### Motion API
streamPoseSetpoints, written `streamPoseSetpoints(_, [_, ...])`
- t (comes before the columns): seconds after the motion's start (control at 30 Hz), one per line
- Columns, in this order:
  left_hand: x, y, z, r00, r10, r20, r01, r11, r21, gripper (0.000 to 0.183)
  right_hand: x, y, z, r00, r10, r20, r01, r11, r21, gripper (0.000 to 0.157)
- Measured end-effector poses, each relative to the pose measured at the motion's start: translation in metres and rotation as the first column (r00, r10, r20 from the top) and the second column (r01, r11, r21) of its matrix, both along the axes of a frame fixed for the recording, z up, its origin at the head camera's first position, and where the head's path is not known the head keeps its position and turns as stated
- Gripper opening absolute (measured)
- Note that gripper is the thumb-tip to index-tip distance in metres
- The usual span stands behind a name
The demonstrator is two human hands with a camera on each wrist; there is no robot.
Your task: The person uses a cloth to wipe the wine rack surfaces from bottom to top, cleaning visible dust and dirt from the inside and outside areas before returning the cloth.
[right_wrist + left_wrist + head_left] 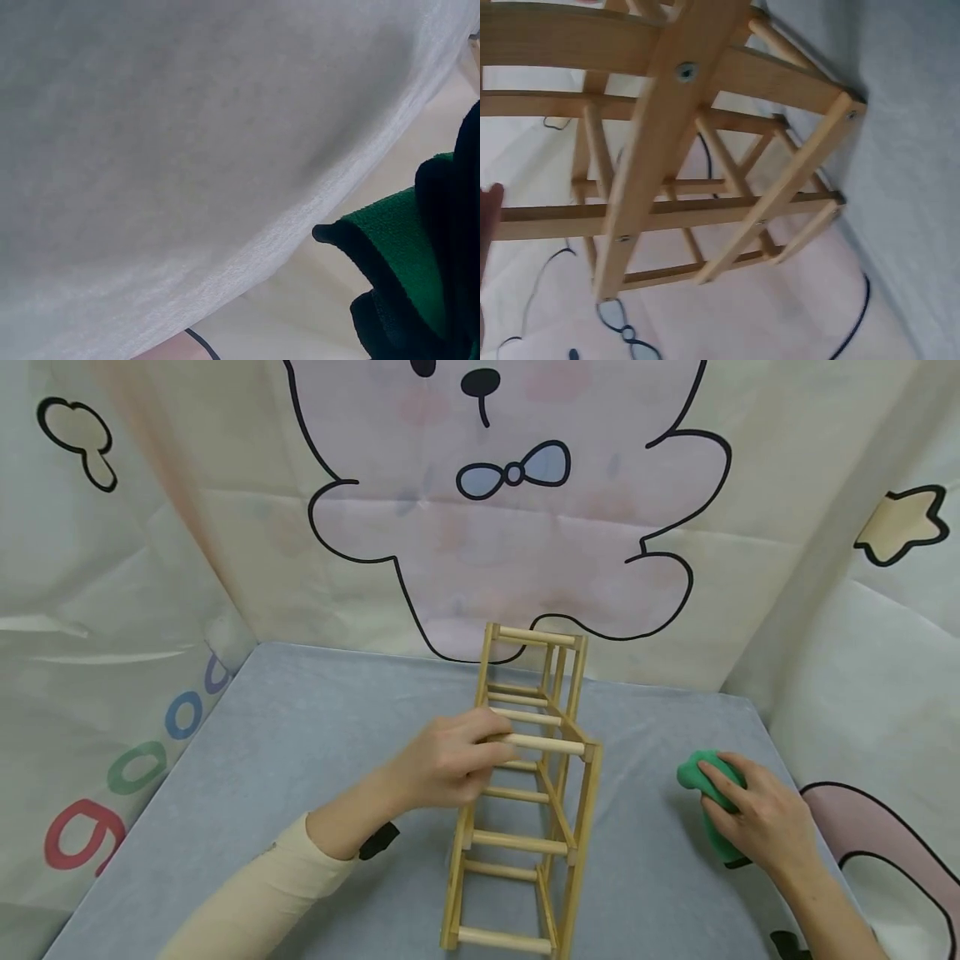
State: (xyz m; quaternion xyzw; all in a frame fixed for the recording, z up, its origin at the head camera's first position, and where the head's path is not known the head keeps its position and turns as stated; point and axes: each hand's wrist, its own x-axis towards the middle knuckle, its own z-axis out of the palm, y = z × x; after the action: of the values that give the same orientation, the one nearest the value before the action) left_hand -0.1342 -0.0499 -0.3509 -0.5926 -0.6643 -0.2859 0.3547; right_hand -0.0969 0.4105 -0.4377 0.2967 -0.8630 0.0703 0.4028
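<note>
Far left, a printed sheet (112, 668) hangs as a wall beside the counter (225, 827); I take it for a plain backdrop and no part of the work.

Next, a pale sleeve (262, 893) reaches in from the near left. The left hand (453, 760) is closed, fingers curled at the left end of one of the rack's upper rungs. The left wrist view gives me only a sliver of skin, so I can't tell how tight the grip is. My reading: the hold is there to steady a light, open frame.

The rack (520, 842), bare wood, stands mid-counter, its length running near to far, the far end close to the back sheet (750, 527). I judge it is set between the hands so that either can get at its rungs. From the left wrist I make out screw heads in the slats.

Well right of the rack, the green cloth (692, 772) is bunched, its dark-edged end hanging below. The right hand (765, 814) has it gripped, fingers partly bent round it; I'd guess bunching makes a handier pad. A shadow lies beneath, which suggests the cloth is lifted, though I can't tell whether its lower edge touches the counter.
</note>
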Motion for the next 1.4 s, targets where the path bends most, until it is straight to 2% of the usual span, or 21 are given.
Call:
streamPoseSetpoints(0.07, [0.009, 0.0, 0.006, 0.993, 0.114, 0.033, -0.112, 0.991, -0.07, 0.04, 0.0, 0.0, 0.0, 1.0, 0.006, 0.004, -0.006, 1.0, -0.001, 0.054])
streamPoseSetpoints(0.1, [0.014, 0.0, 0.01, 0.983, 0.179, 0.047, -0.173, 0.979, -0.108, 0.044, 0.0, -0.001, 0.0, 1.0, 0.007, 0.005, -0.007, 1.0, -0.001, 0.054])
streamPoseSetpoints(0.17, [0.024, 0.003, 0.017, 0.952, 0.301, 0.046, -0.289, 0.941, -0.177, 0.05, 0.0, -0.001, 0.0, 1.0, 0.008, 0.002, -0.008, 1.0, 0.001, 0.054])
streamPoseSetpoints(0.23, [0.032, 0.006, 0.021, 0.919, 0.394, 0.017, -0.38, 0.897, -0.228, 0.049, 0.0, -0.001, -0.001, 1.0, 0.006, 0.002, -0.006, 1.0, 0.001, 0.054])
streamPoseSetpoints(0.43, [0.039, 0.018, 0.021, 0.841, 0.523, -0.14, -0.541, 0.801, -0.258, 0.033, -0.001, -0.002, -0.003, 1.0, -0.001, 0.012, 0.001, 1.0, -0.005, 0.055])
streamPoseSetpoints(0.53, [0.041, 0.024, 0.018, 0.813, 0.554, -0.176, -0.582, 0.779, -0.235, 0.023, -0.001, -0.002, -0.003, 1.0, -0.01, 0.011, 0.01, 1.0, -0.003, 0.055])
streamPoseSetpoints(0.6, [0.041, 0.026, 0.016, 0.809, 0.562, -0.174, -0.588, 0.78, -0.213, 0.018, -0.001, -0.003, -0.004, 1.0, -0.013, 0.008, 0.013, 1.0, -0.002, 0.055])
streamPoseSetpoints(0.7, [0.04, 0.027, 0.013, 0.814, 0.556, -0.165, -0.579, 0.795, -0.178, 0.014, -0.001, -0.004, -0.004, 1.0, -0.016, 0.004, 0.016, 1.0, -0.001, 0.055])
streamPoseSetpoints(0.8, [0.036, 0.025, 0.01, 0.827, 0.535, -0.173, -0.559, 0.817, -0.141, 0.02, -0.002, -0.005, -0.004, 1.0, -0.018, 0.006, 0.018, 1.0, -0.006, 0.055])
streamPoseSetpoints(0.93, [0.027, 0.019, 0.007, 0.85, 0.486, -0.202, -0.509, 0.858, -0.077, 0.026, -0.002, -0.004, -0.004, 1.0, -0.02, 0.01, 0.02, 1.0, -0.012, 0.055])
streamPoseSetpoints(1.17, [0.0, 0.005, 0.005, 0.906, 0.36, -0.223, -0.366, 0.93, 0.014, 0.028, -0.002, -0.003, -0.002, 1.0, -0.015, 0.019, 0.015, 1.0, -0.009, 0.056])
streamPoseSetpoints(1.27, [-0.013, -0.004, 0.004, 0.93, 0.292, -0.224, -0.297, 0.955, 0.013, 0.028, -0.003, -0.003, -0.003, 1.0, -0.015, 0.01, 0.015, 1.0, -0.005, 0.055])
streamPoseSetpoints(1.4, [-0.031, -0.013, 0.004, 0.946, 0.206, -0.249, -0.216, 0.976, -0.013, 0.028, -0.002, -0.002, -0.003, 1.0, -0.021, -0.002, 0.021, 1.0, -0.007, 0.054])
